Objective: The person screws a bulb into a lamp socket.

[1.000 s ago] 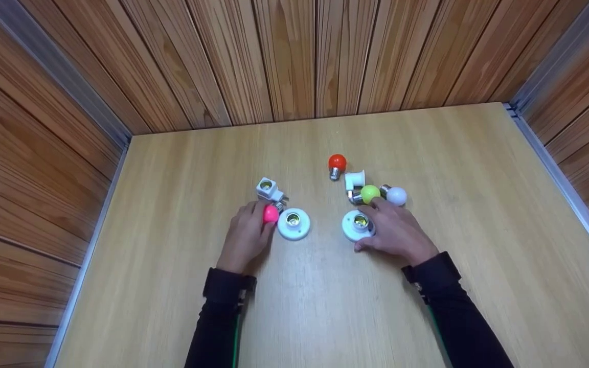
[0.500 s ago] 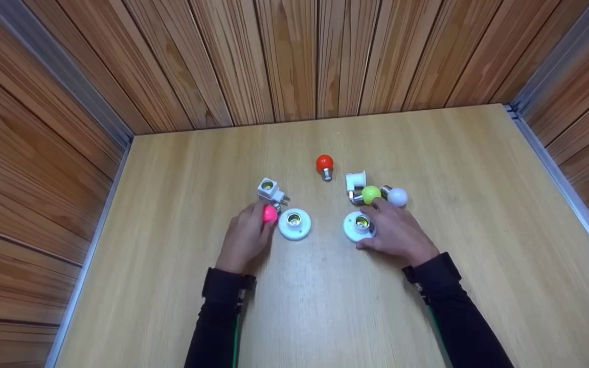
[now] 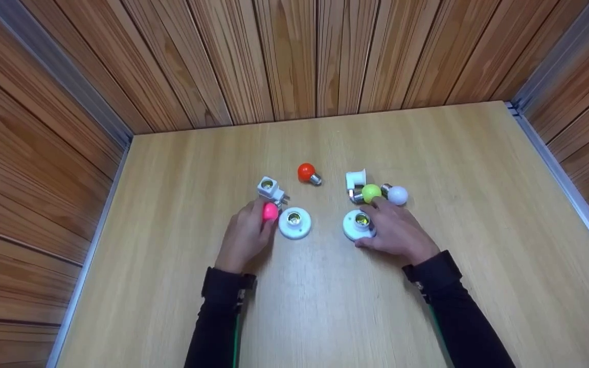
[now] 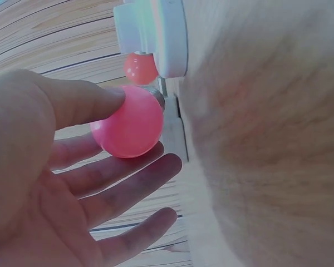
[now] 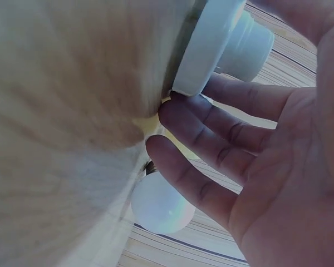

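Note:
My left hand pinches a pink light bulb between thumb and fingers, its metal screw base pointing away from the palm. Just right of it lies a round white lamp holder, socket facing up. A square white plug-in socket adapter with metal prongs lies beyond the pink bulb. My right hand grips a second round white lamp holder at its right side, thumb at the near edge. Past those fingers are a yellow-green bulb and a white bulb, both on their sides.
A red bulb lies farther back between the two groups. A white angled socket adapter sits behind the yellow-green bulb. Wood-panelled walls border the light wooden table at the back and both sides.
The red bulb has rolled to the left across the table, and its metal base has swung round to point right. Both hands have stayed almost still.

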`<state>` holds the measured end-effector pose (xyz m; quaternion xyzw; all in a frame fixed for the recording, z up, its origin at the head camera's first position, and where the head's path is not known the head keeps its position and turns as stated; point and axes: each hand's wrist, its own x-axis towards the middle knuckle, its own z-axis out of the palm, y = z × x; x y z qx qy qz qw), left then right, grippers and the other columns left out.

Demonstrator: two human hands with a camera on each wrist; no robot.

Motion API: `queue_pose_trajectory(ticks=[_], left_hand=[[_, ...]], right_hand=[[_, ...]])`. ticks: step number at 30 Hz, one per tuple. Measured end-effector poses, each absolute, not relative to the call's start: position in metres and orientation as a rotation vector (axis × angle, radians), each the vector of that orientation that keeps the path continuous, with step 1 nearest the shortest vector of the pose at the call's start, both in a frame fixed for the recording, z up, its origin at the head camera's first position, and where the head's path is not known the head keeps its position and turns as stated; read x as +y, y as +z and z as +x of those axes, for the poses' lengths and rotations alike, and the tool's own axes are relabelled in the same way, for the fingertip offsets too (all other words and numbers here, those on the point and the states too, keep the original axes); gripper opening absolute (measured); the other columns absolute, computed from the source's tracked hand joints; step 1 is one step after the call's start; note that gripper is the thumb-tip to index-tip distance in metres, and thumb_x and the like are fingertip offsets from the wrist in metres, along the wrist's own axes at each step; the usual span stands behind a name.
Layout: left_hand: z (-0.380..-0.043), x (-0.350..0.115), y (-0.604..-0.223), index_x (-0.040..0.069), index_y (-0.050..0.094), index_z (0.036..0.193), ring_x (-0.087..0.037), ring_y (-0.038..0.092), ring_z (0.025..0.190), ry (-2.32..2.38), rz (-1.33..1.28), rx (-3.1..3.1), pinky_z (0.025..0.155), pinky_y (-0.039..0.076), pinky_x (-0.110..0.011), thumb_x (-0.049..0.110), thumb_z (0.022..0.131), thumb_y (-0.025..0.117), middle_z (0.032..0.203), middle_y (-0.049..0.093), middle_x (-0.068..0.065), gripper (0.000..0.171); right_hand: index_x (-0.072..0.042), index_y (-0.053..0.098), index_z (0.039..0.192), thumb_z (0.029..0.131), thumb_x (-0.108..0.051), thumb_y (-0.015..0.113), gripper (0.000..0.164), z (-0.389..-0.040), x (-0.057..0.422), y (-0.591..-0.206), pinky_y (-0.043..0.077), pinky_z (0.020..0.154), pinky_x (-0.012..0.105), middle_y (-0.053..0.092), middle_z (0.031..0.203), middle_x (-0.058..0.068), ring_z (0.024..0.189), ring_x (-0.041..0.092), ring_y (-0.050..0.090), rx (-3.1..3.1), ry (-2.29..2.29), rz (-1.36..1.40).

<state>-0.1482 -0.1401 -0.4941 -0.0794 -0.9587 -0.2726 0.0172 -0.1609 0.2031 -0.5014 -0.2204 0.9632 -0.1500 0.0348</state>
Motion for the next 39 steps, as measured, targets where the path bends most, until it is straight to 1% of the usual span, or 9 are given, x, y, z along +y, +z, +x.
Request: queue_pose_trajectory(ticks=[7, 11, 15, 21, 24, 29, 31, 34, 39], left_hand=[[-0.146, -0.137, -0.486, 0.007, 0.056, 0.143, -0.027, 0.072, 0.122, -0.852, -0.300, -2.931, 0.108, 0.061, -0.043, 0.018, 0.104, 0.069, 0.131, 0.072, -0.014, 0.043], [-0.142, -0.135, -0.479, 0.006, 0.055, 0.145, -0.026, 0.070, 0.128, -0.891, -0.340, -2.889, 0.112, 0.059, -0.043, 0.016, 0.102, 0.070, 0.136, 0.071, -0.013, 0.046], [-0.138, -0.133, -0.472, 0.006, 0.054, 0.149, -0.026, 0.067, 0.136, -0.925, -0.373, -2.863, 0.118, 0.055, -0.044, 0.013, 0.100, 0.072, 0.143, 0.068, -0.013, 0.053], [-0.133, -0.128, -0.461, 0.005, 0.056, 0.145, -0.027, 0.069, 0.130, -1.010, -0.456, -2.764, 0.116, 0.056, -0.043, 0.011, 0.098, 0.075, 0.140, 0.069, -0.014, 0.051], [-0.130, -0.126, -0.455, 0.007, 0.057, 0.144, -0.025, 0.069, 0.128, -1.076, -0.484, -2.722, 0.115, 0.057, -0.041, 0.011, 0.096, 0.077, 0.139, 0.069, -0.012, 0.052], [-0.126, -0.123, -0.446, 0.008, 0.058, 0.143, -0.023, 0.070, 0.125, -1.123, -0.537, -2.674, 0.113, 0.059, -0.039, 0.012, 0.096, 0.078, 0.137, 0.071, -0.010, 0.051], [-0.124, -0.122, -0.443, 0.007, 0.058, 0.143, -0.023, 0.070, 0.124, -1.121, -0.557, -2.665, 0.112, 0.059, -0.038, 0.013, 0.096, 0.078, 0.136, 0.071, -0.010, 0.051], [-0.122, -0.121, -0.440, 0.007, 0.059, 0.143, -0.022, 0.070, 0.125, -1.115, -0.585, -2.653, 0.113, 0.058, -0.037, 0.014, 0.097, 0.077, 0.136, 0.071, -0.010, 0.050], [-0.120, -0.120, -0.438, 0.007, 0.059, 0.142, -0.021, 0.070, 0.127, -1.133, -0.601, -2.635, 0.114, 0.058, -0.037, 0.015, 0.097, 0.077, 0.136, 0.071, -0.009, 0.049]], right_hand=[[-0.003, 0.064, 0.143, 0.081, -0.046, 0.091, 0.080, -0.160, 0.204, -0.495, 0.056, 0.105, 0.055, 0.062, 0.139, 0.023, 0.122, 0.036, 0.064, 2.923, -0.487, -0.666], [-0.003, 0.063, 0.143, 0.081, -0.045, 0.090, 0.080, -0.159, 0.205, -0.492, 0.056, 0.107, 0.054, 0.062, 0.140, 0.023, 0.125, 0.037, 0.063, 2.913, -0.510, -0.682], [-0.002, 0.062, 0.144, 0.083, -0.041, 0.090, 0.078, -0.158, 0.205, -0.491, 0.056, 0.108, 0.054, 0.060, 0.142, 0.024, 0.126, 0.038, 0.063, 2.896, -0.559, -0.683], [-0.001, 0.059, 0.147, 0.085, -0.030, 0.089, 0.075, -0.159, 0.207, -0.489, 0.055, 0.110, 0.056, 0.056, 0.146, 0.026, 0.129, 0.039, 0.062, 2.870, -0.647, -0.681], [-0.002, 0.056, 0.151, 0.085, -0.026, 0.088, 0.077, -0.160, 0.208, -0.488, 0.053, 0.112, 0.058, 0.051, 0.150, 0.026, 0.132, 0.040, 0.060, 2.844, -0.707, -0.657], [-0.007, 0.053, 0.155, 0.085, -0.019, 0.087, 0.079, -0.162, 0.213, -0.486, 0.049, 0.117, 0.058, 0.045, 0.156, 0.019, 0.139, 0.038, 0.054, 2.771, -0.800, -0.596], [-0.009, 0.052, 0.156, 0.086, -0.018, 0.086, 0.079, -0.162, 0.214, -0.484, 0.048, 0.119, 0.058, 0.042, 0.158, 0.016, 0.141, 0.037, 0.051, 2.748, -0.820, -0.574], [-0.010, 0.052, 0.156, 0.087, -0.017, 0.084, 0.077, -0.163, 0.216, -0.483, 0.047, 0.119, 0.058, 0.040, 0.160, 0.013, 0.142, 0.036, 0.048, 2.726, -0.828, -0.564], [-0.008, 0.051, 0.156, 0.089, -0.019, 0.084, 0.076, -0.163, 0.217, -0.482, 0.044, 0.123, 0.061, 0.041, 0.162, 0.015, 0.147, 0.038, 0.046, 2.740, -0.832, -0.578]])
